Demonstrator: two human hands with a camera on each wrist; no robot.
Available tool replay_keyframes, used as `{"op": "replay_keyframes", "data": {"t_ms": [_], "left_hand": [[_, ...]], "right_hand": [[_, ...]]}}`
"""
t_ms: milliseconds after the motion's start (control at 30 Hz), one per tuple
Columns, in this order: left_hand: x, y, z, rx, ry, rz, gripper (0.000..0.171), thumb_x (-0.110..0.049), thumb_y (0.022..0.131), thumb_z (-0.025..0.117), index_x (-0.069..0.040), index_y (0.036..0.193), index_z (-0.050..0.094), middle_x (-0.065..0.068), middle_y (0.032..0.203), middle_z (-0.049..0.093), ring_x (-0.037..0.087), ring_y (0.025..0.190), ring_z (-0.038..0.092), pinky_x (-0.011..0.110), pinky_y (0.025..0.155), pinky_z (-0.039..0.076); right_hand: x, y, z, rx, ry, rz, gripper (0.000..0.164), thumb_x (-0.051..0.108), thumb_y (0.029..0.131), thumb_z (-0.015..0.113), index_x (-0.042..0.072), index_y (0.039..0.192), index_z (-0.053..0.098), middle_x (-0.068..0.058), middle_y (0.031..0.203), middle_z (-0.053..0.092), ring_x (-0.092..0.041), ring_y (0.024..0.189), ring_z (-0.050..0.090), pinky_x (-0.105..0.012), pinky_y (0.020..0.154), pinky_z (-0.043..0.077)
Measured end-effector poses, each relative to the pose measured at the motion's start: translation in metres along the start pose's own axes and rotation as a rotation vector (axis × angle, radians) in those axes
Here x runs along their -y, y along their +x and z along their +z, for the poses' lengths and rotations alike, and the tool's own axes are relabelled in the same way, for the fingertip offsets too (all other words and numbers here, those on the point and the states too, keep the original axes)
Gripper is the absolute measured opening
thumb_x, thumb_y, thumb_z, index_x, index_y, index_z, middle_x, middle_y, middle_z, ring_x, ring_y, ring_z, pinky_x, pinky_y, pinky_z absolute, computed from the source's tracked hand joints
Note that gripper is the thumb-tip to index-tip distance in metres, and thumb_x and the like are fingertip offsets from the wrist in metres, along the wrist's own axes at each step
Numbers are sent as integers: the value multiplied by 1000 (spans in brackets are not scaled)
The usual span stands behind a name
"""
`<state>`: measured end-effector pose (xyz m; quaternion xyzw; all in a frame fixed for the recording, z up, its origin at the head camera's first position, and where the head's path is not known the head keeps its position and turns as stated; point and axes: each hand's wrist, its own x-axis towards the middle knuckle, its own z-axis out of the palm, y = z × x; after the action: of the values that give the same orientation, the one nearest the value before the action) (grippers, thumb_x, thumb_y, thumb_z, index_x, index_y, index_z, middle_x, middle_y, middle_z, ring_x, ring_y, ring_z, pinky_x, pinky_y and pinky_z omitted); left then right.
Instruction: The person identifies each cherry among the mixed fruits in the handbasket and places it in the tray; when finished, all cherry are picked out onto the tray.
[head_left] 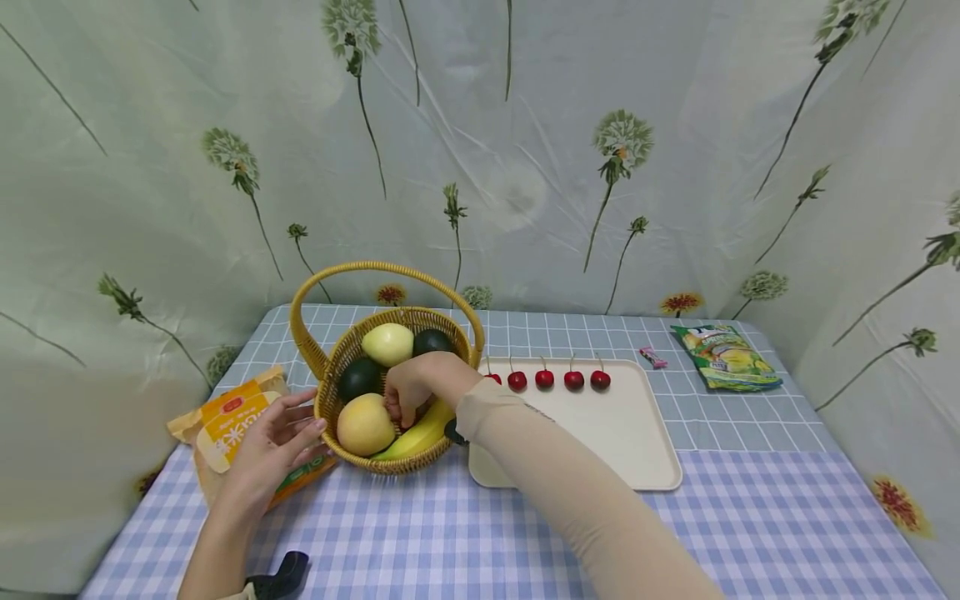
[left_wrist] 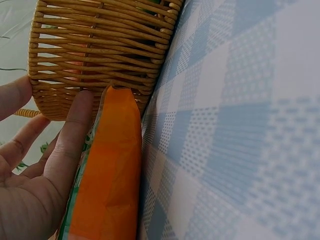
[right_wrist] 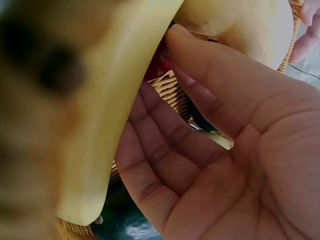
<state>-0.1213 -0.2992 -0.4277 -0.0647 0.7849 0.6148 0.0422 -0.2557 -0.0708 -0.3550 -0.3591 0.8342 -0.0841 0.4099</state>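
Observation:
A woven basket (head_left: 358,463) with a tall handle holds a banana (head_left: 423,435), a yellow apple-like fruit (head_left: 366,425), a pale green fruit (head_left: 387,343) and two dark green fruits. Inside it, my right hand (head_left: 420,385) reaches down between the banana and the yellow fruit. A glossy red cherry (right_wrist: 160,64), partly hidden, shows between its thumb and fingertips, which pinch it. My left hand (head_left: 276,440) touches the basket's left side with loosely spread fingers. Beneath that hand lies an orange bag (left_wrist: 110,165), its end against the basket.
Right of the basket, a cream tray (head_left: 600,450) carries several cherries (head_left: 544,379) with stems, in a row along its far edge. A small pink wrapped candy (head_left: 652,357) and a green snack bag (head_left: 727,358) lie farther right. A patterned curtain (head_left: 525,167) hangs behind.

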Motion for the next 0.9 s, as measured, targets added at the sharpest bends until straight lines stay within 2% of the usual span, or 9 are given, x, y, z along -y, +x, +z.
{"op": "replay_keyframes", "data": {"t_ms": [200,433,500,667,900], "left_hand": [[-1,1,-1,-3,3,10,63,-27,107,68,-8,161,42,21,149,50,-3,107,67,28,87,67],[-2,0,-1,-7,2,0,65,-30,106,70,-9,161,43,4,136,57,-2,107,68,28,87,67],[-2,-1,-1,-7,2,-8,66,-30,106,70,-10,162,42,4,137,57,-2,107,68,28,88,67],[-1,-1,0,-14,2,-18,66,-29,106,71,-10,162,42,15,144,54,-2,106,68,28,87,67],[1,1,0,-15,4,-13,65,-27,106,70,-10,162,42,12,141,55,-2,106,68,28,87,67]], "right_hand": [[1,0,0,-16,9,33,13,4,96,79,13,93,70,7,90,66,-9,83,55,-23,76,51],[2,0,2,-20,-36,42,11,6,95,80,14,91,74,9,85,65,-7,76,52,-18,66,46],[2,-1,3,-22,-37,38,10,6,95,80,13,92,74,9,85,64,-6,75,52,-17,65,45],[2,-4,5,-49,-24,27,10,6,95,81,12,93,73,8,87,65,-7,79,52,-18,67,45],[-1,-5,7,-101,-64,-11,10,10,95,82,15,92,74,8,91,65,-8,82,53,-18,68,45]]}}
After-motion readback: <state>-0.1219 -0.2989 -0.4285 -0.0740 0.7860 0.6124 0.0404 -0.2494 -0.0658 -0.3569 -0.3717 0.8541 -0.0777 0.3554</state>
